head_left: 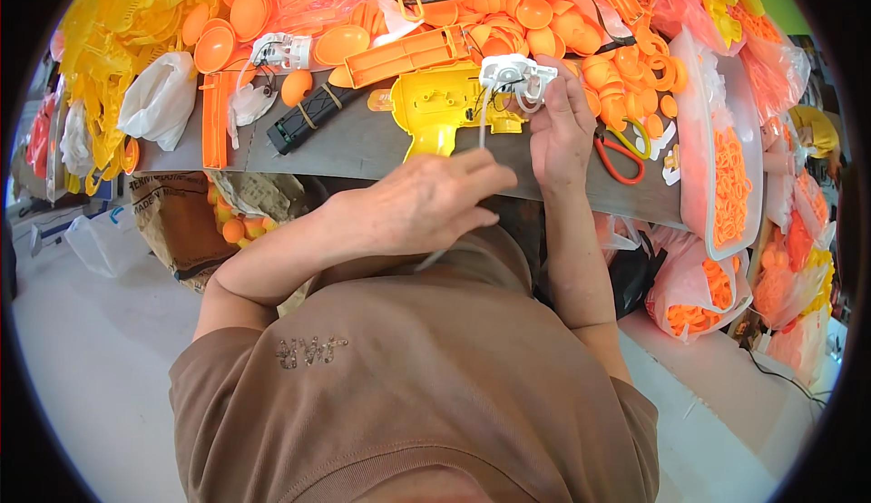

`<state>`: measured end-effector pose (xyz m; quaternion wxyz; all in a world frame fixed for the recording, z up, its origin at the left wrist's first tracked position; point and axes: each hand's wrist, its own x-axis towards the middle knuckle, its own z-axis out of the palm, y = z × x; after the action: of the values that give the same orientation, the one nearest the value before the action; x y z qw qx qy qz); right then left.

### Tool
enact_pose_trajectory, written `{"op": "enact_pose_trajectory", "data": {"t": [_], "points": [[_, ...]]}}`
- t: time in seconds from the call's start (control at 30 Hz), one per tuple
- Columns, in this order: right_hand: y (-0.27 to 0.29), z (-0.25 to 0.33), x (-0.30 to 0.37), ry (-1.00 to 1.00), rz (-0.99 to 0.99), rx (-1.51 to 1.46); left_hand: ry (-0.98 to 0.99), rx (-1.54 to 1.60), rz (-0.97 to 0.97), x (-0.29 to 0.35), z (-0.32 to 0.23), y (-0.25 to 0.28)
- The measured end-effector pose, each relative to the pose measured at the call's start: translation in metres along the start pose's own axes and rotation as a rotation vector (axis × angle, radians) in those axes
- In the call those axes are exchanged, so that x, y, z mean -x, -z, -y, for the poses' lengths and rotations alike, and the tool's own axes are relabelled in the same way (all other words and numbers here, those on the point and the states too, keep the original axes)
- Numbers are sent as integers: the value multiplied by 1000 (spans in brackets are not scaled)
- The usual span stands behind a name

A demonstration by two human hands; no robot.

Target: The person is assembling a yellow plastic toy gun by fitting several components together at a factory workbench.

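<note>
My right hand (564, 131) holds a white plastic mechanism (515, 79) with thin dark wires, pinched by the fingers above the table edge. A thin white tube (485, 120) hangs from the mechanism toward my left hand (440, 196). That hand is curled round the tube and slightly blurred; part of the tube shows again below the palm, against my shirt. Just behind the hands lies a yellow plastic shell half (431, 104), shaped like a toy gun, its inner side up. Scissors (622, 160) with red and yellow-green handles lie beside my right hand.
Orange cups (531, 11) and yellow parts (100, 58) are heaped along the back. A black bar-shaped object (308, 120) with a rubber band, a second white mechanism (283, 49) and an orange channel piece (215, 120) lie left. A translucent bin (697, 163) of orange rings stands right.
</note>
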<state>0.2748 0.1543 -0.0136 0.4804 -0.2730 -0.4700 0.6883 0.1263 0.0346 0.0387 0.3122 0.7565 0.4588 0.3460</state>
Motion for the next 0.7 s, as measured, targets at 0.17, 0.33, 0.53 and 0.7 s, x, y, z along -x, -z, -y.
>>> {"op": "enact_pose_trajectory", "data": {"t": [0.17, 0.33, 0.53, 0.7], "points": [[3, -1, 3, -4, 8, -70, -224, -258, -349, -8, 21, 30], [5, -1, 6, -41, -6, -97, 19, -698, -323, -28, 63, 69], [3, -1, 7, -57, -7, -126, 4, -693, -241, -33, 71, 75], [2, 2, 8, -42, -43, -69, 197, -544, -129, -15, 38, 89]]}}
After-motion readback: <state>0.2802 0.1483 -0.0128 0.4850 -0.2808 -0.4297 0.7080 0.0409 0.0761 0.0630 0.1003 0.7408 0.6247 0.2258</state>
